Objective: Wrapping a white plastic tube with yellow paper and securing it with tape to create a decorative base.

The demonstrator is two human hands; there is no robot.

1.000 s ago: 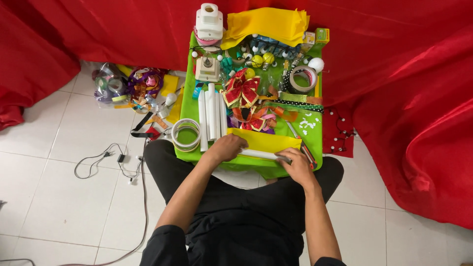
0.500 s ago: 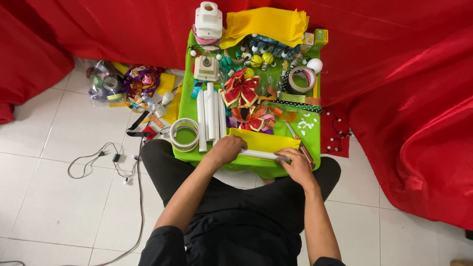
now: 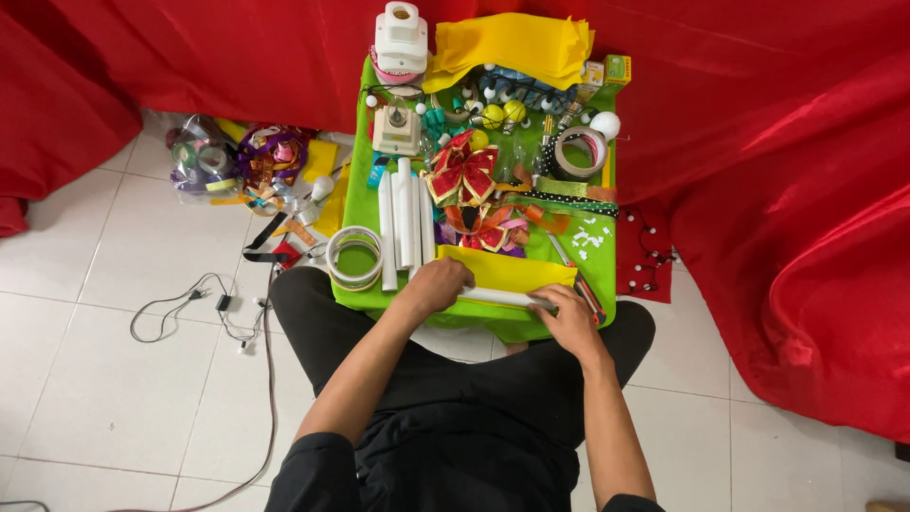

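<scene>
A yellow paper sheet lies at the near edge of the green-covered low table. Along its near side a white rolled tube lies crosswise. My left hand presses down on the left end of the sheet and tube. My right hand grips the right end of the tube, fingers curled over it. Both hands rest on the table edge above my lap.
Upright white tubes, a tape roll, red and gold ribbon bows, a grey tape roll, small balls, a white dispenser and stacked yellow paper crowd the table. Ribbon clutter and cables lie on the left floor. Red cloth surrounds.
Both hands stay on the yellow sheet and tube with almost no movement. The view has shifted very slightly.
</scene>
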